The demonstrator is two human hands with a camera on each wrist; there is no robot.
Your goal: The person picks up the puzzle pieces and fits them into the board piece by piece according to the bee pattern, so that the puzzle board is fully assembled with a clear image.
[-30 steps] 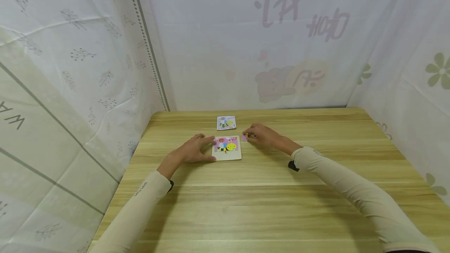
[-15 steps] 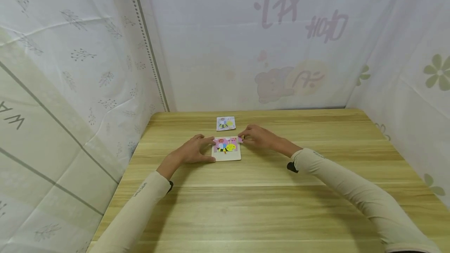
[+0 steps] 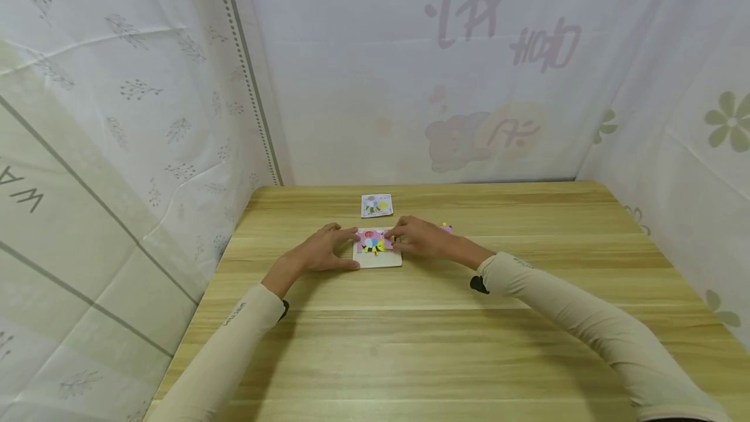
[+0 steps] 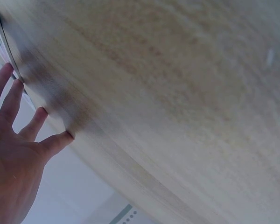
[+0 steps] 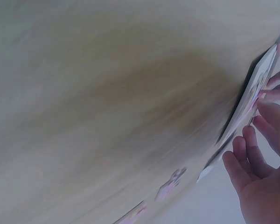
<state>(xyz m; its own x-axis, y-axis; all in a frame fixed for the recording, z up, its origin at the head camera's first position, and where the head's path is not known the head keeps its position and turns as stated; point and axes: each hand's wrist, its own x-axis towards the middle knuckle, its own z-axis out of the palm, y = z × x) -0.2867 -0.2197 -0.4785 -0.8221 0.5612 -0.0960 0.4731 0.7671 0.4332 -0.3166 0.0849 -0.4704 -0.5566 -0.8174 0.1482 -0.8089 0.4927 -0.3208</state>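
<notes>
A pale puzzle board (image 3: 375,261) with a pink, bee-patterned picture lies on the table. My left hand (image 3: 319,249) steadies its left side, fingers spread, index finger by the upper corner and thumb by the lower one. The left wrist view shows that hand's (image 4: 14,144) fingers fairly straight, touching the board's edge and the table. My right hand (image 3: 424,238) is over the board's right part, its thumb and index finger pinching a small puzzle piece that the fingers mostly hide. In the right wrist view, the right hand (image 5: 266,163) meets the board (image 5: 252,93) with its fingertips.
Behind the board lies a card (image 3: 377,205) with a similar bee picture. Right of it, a loose pink-and-yellow puzzle piece (image 3: 447,227) shows past the right hand. Two loose pieces, one a puzzle piece (image 5: 170,184), appear in the right wrist view. Patterned curtains (image 3: 363,83) surround the wooden table (image 3: 375,344).
My right hand has moved left with the puzzle piece, from beside the board to over its right part, uncovering a loose piece behind it. The left hand stays in place.
</notes>
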